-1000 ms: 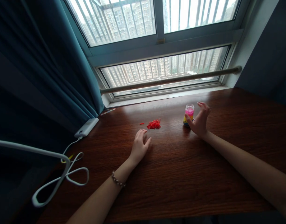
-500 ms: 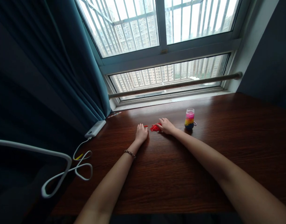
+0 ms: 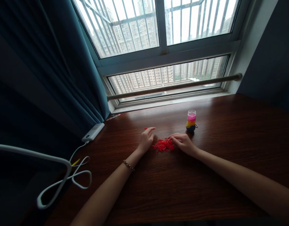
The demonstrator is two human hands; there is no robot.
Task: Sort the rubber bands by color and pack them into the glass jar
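A small heap of red rubber bands lies on the dark wooden desk between my two hands. My right hand rests on the desk with its fingers stretched out, the fingertips touching the heap's right edge. My left hand lies just left of the heap, fingers loosely apart and holding nothing. A single stray red band sits by the left hand's fingertips. A small clear jar packed with pink, yellow and blue layers of bands stands upright behind my right hand.
A white power bank with a looping white cable lies at the desk's left edge, beside a teal curtain. A barred window and a wooden rail run along the back.
My right hand left the jar, reached the red heap and dragged it toward me. My left hand shifted slightly back with it; one red band stayed where the heap had been.
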